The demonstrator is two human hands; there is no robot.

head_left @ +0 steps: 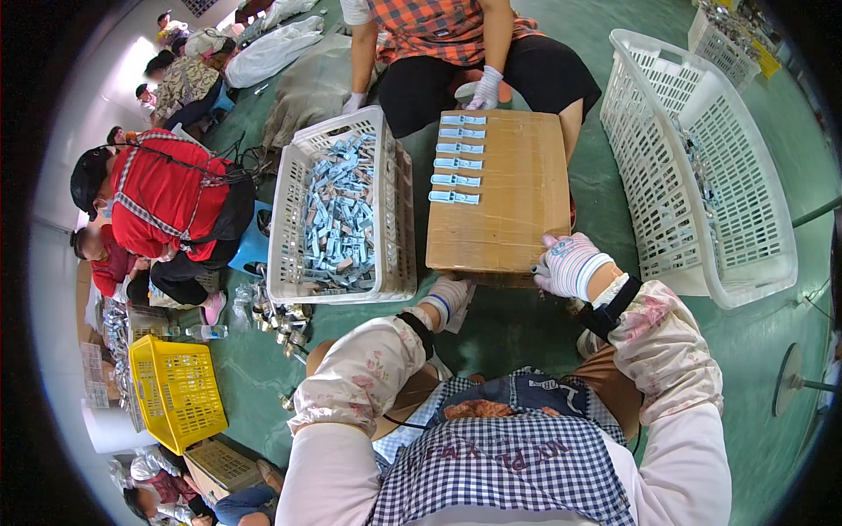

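A brown cardboard box (517, 188) lies in front of me, and several light blue clips (456, 180) form a column along its left side. My right hand (568, 265), in a striped white glove, is closed on the box's near right corner. At the near left corner, my left hand (447, 296) wears the same kind of glove; the box's edge hides its fingers. Just left of the box stands a white basket (282, 228) holding a heap of blue clips (338, 219), some with brownish parts.
Across the box sits a person in an orange checked top, one gloved hand (485, 90) at its far edge. A large white basket (645, 197) with metal parts stands right. At left are a yellow basket (180, 394), loose metal parts (285, 320) and a person in red (167, 193).
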